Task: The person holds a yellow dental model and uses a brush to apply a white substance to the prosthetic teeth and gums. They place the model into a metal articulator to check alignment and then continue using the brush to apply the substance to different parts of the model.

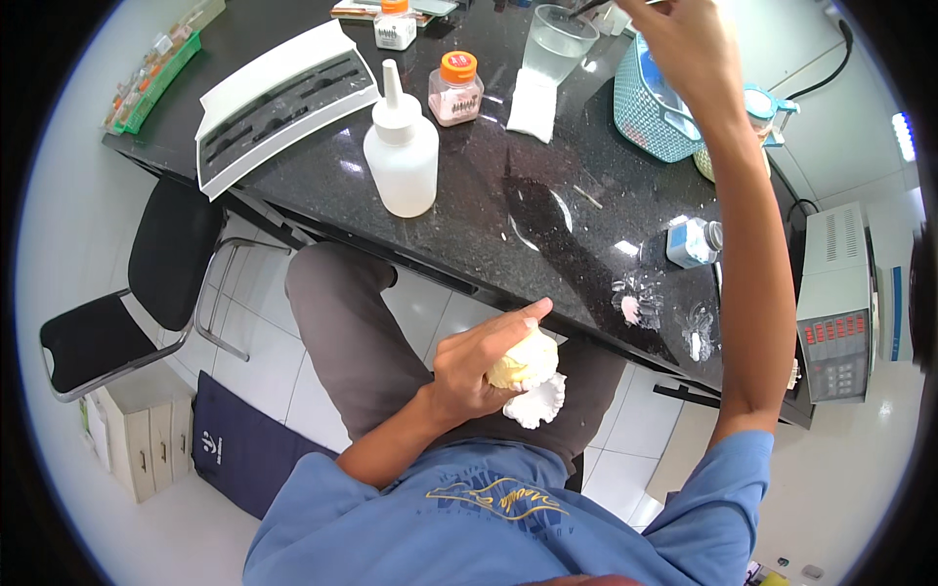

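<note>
My left hand (pixel 471 366) is wrapped round a pale yellow, rounded plaster cast (pixel 525 363) above my lap. A white piece with a scalloped edge (pixel 537 401) shows just below the cast; whether the two are joined, I cannot tell. My right hand (pixel 689 44) reaches to the far side of the bench, fingers closed on a thin dark tool (pixel 587 6) that slants down to the mouth of a clear cup of water (pixel 558 49). The tool's kind is unclear, since the top edge cuts it off. A folded white tissue (pixel 532 105) lies against the cup.
On the black bench (pixel 459 234) stand a white squeeze bottle (pixel 402 161), an orange-lidded powder jar (pixel 456 90), a white slotted tray (pixel 283 107), a teal basket (pixel 650 107) and a small bottle (pixel 692 243). Pink and white powder (pixel 631 308) is spilled near the front edge. A black chair (pixel 166 254) stands left.
</note>
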`<state>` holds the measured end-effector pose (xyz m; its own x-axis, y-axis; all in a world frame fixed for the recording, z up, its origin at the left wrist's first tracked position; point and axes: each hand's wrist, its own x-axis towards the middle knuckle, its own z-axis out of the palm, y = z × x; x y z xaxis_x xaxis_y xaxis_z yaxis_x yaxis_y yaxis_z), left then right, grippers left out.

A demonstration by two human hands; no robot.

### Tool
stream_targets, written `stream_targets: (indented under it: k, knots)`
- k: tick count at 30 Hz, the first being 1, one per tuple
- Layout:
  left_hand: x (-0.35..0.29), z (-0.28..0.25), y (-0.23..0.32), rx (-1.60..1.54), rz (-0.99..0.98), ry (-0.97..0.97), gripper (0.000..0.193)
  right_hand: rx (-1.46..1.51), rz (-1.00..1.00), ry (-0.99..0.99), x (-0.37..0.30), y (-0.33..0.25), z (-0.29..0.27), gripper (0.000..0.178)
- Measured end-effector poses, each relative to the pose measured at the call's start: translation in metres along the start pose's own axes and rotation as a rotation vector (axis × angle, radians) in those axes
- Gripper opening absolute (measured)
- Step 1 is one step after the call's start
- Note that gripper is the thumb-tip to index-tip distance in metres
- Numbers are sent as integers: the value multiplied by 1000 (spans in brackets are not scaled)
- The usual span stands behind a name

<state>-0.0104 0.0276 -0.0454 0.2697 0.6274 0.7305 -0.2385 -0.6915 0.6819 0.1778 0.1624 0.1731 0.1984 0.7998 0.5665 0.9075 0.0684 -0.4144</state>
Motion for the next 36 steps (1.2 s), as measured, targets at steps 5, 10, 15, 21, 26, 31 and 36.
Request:
stream_targets:
  k: [5, 10, 15, 21, 26, 31, 36]
  knots:
    - [5, -9, -6, -29, -5, 36, 44, -126, -66, -89, 27, 30, 38, 26]
    - [3, -17, -9, -22, -26, 24, 43, 81, -23, 120, -1, -3, 25, 17]
    - [-3, -13, -11, -77, -47, 25, 48, 115, -12, -149, -74, 11, 23, 10]
    - [-3, -8, -21, 23, 111, -14, 43, 117, -129, -157, -107, 33, 35, 10]
    - [-4, -9, -20, 121, 146, -42, 41, 424, 53, -158, -136, 38, -5, 15]
    - [-6, -2, -21, 128, 170, -26, 39, 690, 254, -191, -185, 49, -61, 29]
    - [-8, 4, -13, 125, 114, -60, 39, 602, 444, -132, -238, 72, -71, 21]
